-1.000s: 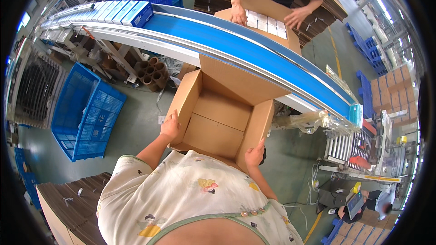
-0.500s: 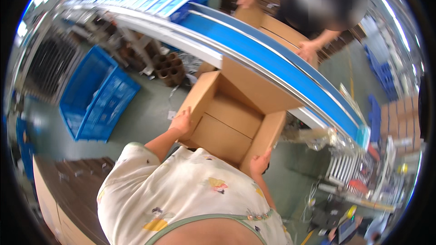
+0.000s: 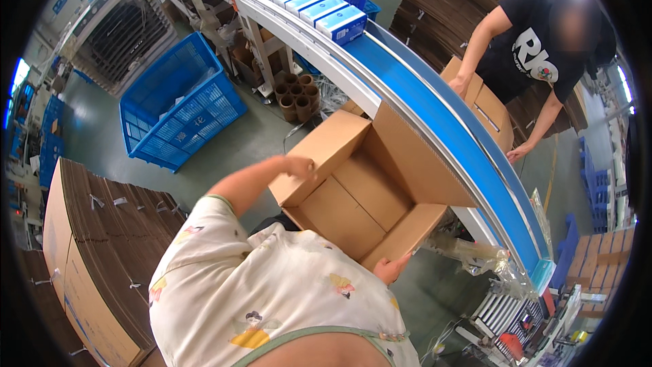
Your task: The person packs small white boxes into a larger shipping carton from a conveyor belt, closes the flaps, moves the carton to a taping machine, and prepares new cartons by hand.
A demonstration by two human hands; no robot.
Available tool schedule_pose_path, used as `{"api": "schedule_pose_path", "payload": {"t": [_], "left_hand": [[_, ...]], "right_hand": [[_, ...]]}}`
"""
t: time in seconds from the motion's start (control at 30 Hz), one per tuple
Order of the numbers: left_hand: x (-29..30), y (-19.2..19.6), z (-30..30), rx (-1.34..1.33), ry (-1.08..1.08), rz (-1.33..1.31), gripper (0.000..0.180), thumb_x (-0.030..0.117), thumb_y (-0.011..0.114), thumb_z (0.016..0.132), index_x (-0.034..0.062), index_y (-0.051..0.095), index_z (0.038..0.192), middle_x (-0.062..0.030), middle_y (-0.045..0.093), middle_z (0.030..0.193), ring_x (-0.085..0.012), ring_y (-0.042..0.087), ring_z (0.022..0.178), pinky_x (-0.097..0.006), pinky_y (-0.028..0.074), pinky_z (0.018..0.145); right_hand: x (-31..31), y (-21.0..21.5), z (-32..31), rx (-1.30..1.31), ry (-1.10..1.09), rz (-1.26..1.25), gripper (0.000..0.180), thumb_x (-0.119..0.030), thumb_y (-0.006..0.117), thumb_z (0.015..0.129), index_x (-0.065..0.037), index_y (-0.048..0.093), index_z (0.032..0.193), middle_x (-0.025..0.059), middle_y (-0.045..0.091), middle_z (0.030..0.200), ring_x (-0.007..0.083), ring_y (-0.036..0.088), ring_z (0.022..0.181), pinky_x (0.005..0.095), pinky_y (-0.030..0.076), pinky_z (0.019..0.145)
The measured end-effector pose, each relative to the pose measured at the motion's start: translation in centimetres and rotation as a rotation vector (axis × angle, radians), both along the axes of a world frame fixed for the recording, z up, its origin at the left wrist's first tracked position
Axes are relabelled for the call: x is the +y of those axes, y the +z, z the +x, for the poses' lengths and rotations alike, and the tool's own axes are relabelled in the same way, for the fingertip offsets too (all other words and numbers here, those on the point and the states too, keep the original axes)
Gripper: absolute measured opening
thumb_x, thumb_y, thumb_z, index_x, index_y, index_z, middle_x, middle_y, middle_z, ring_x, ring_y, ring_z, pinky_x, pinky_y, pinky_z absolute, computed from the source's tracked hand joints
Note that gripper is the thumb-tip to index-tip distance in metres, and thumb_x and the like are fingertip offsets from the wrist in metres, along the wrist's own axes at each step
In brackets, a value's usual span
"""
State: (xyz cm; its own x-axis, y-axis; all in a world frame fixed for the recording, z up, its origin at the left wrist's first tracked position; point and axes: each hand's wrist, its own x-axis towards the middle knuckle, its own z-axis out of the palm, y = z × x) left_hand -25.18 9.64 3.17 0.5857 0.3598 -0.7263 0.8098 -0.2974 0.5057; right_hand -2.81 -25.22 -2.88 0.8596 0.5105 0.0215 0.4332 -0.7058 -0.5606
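Observation:
An open-topped cardboard box [image 3: 370, 194] stands in front of my body, beside the conveyor. Its far flap rises against the conveyor's side. My right hand [image 3: 392, 269] grips the near right edge of the box, fingers closed on the cardboard. Over the left side of the box is my left hand [image 3: 299, 166], smeared by motion. Its fingers look bent, but I cannot tell whether they press on the cardboard. The inside bottom of the box shows a seam and bare board.
Small white-and-blue cartons [image 3: 333, 12] line the blue conveyor belt [image 3: 414, 85]. Across it, a co-worker [image 3: 536, 54] handles another cardboard box [image 3: 485, 109]. A blue crate [image 3: 183, 105] stands left, near cardboard tubes [image 3: 297, 95]. Stacked flat cardboard [image 3: 102, 231] lies lower left.
My left hand has left the box's left edge and moved in over that side. The view has shifted, and the co-worker's hands have moved along their box.

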Motion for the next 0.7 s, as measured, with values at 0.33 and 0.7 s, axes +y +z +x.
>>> {"api": "schedule_pose_path", "payload": {"t": [0.33, 0.7], "left_hand": [[28.6, 16.1, -0.3, -0.743, 0.542, 1.09, 0.032, 0.018, 0.052, 0.083, 0.0041, 0.053, 0.112, -0.0181, 0.052, 0.114, -0.0306, 0.052, 0.101, -0.036, 0.041, 0.087], [41.7, 15.8, 0.0, -0.151, 0.421, 1.321, 0.041, 0.039, 0.044, 0.085, 0.0024, 0.06, 0.095, -0.0143, 0.06, 0.1, -0.0301, 0.053, 0.097, -0.04, 0.043, 0.082]], "right_hand": [[2.0, 2.7, -1.5, 0.044, -0.138, -0.211, 0.077, 0.001, 0.054, 0.064, 0.008, 0.016, 0.131, 0.027, 0.038, 0.123, 0.0383, 0.036, 0.116, 0.0397, 0.028, 0.099], [-1.0, 6.8, -3.9, 0.379, -0.312, -0.284, 0.054, -0.004, 0.054, 0.069, 0.007, 0.04, 0.12, 0.0206, 0.05, 0.113, 0.0294, 0.053, 0.099, 0.0349, 0.041, 0.086]]}}
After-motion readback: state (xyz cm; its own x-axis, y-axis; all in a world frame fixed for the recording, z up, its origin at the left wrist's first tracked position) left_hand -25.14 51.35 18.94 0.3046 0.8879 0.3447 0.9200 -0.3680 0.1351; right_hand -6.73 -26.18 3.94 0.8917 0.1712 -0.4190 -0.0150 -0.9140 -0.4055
